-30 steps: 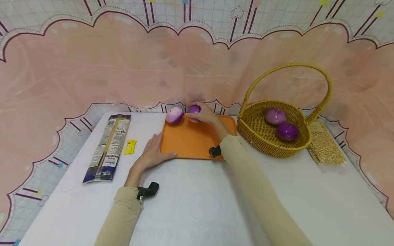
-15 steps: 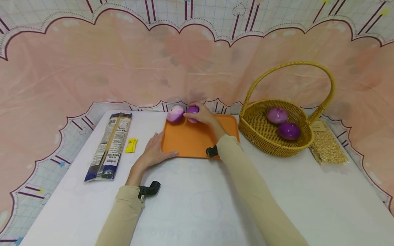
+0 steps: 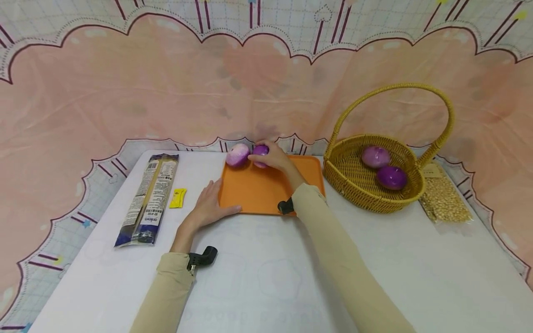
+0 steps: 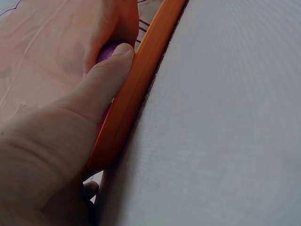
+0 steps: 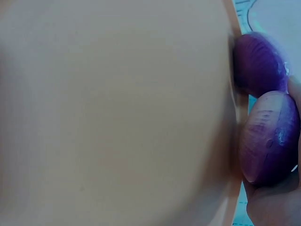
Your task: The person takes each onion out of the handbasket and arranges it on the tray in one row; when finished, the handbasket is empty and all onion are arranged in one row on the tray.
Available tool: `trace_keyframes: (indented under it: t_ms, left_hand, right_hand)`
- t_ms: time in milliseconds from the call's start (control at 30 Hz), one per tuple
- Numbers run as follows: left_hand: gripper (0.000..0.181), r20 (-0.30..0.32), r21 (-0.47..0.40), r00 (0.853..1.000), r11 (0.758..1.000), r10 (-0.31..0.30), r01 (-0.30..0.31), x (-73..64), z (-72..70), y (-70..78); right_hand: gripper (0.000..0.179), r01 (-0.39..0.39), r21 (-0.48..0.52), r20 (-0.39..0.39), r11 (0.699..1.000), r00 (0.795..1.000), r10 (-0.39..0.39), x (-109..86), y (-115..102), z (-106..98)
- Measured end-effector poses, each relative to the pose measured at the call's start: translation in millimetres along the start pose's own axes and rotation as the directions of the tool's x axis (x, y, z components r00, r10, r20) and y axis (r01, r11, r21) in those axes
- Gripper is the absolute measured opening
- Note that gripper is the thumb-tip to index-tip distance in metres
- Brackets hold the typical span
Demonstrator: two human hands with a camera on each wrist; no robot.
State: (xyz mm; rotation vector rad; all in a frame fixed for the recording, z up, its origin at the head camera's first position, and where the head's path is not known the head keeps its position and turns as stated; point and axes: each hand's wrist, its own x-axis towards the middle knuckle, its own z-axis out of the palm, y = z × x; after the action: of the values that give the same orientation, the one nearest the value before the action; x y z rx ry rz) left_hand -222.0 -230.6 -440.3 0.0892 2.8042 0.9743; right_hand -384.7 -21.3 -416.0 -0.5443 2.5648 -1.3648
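At the back edge of the orange tray (image 3: 254, 194) my right hand (image 3: 275, 158) grips a purple onion (image 5: 270, 141), thumb on one side and fingers on the other. Touching it on the left is a paler purple-and-white onion (image 3: 238, 155), at the tray's back left corner. My left hand (image 3: 207, 206) spans the front left corner of the tray, fingers stretched along its left side. In the left wrist view its thumb (image 4: 110, 70) lies straight on the tray rim (image 4: 136, 84).
Right of the tray stands a wicker basket (image 3: 354, 189) with a tall handle and two onions (image 3: 376, 157) inside. A bag of yellow grains (image 3: 445, 199) lies beyond it. On the left are a long printed packet (image 3: 147, 199) and a small yellow sachet (image 3: 177, 198).
My right hand has shifted slightly left with the onion, bringing it up against the paler one. The left hand has stayed at the tray corner.
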Motion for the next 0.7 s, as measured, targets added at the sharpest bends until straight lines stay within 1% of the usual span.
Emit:
trace_keyframes:
  t_ms: [200,533,700]
  left_hand:
    - [0.112,0.003,-0.002,1.000,1.000,0.001,-0.001,-0.2,-0.4,1.3]
    - [0.113,0.008,-0.003,1.000,1.000,-0.016,0.016,0.4,-0.8,-0.1]
    - [0.113,0.005,-0.005,1.000,1.000,-0.011,0.011,0.4,-0.6,-1.2]
  right_hand:
    - [0.059,-0.005,-0.006,0.003,1.000,1.000,0.005,-0.6,-1.1,0.5]
    - [0.061,-0.002,-0.010,0.005,1.000,1.000,0.002,-1.5,-2.8,1.6]
    - [0.062,-0.006,-0.010,0.011,1.000,1.000,0.006,-1.1,-2.7,2.3]
